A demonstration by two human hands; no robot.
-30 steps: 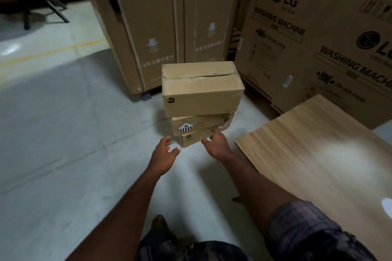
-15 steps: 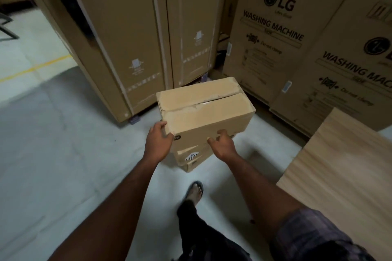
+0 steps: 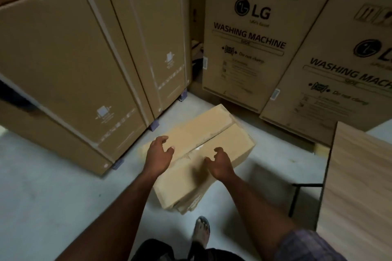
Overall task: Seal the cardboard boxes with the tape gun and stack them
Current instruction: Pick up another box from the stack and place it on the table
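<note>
Plain brown cardboard box (image 3: 197, 133) sits on top of a short stack of smaller cardboard boxes (image 3: 189, 204) on the grey concrete floor (image 3: 53, 197), skewed to the stack below. Long centre seam between its top flaps runs diagonally; can't tell if it's taped.

Left grip (image 3: 158, 154): over the box's near-left top edge, fingers spread and loosely curled, closed on nothing. Right grip (image 3: 220, 163): over the near flap, just right of the seam, fingers hooked claw-like, also grasping nothing. Both released. Can't tell whether either palm touches the cardboard. The box lies under and between both grips, with most of it beyond the fingertips.

Around it:
- tall brown cartons with white strapping (image 3: 70, 65) to the left
- two LG washing-machine cartons (image 3: 254, 38) behind
- light wood-grain desk (image 3: 360, 186) at right, black metal leg (image 3: 295, 199) below it
- sandalled foot (image 3: 201, 229) near the stack, plaid sleeve (image 3: 307, 246) on the right arm
</note>
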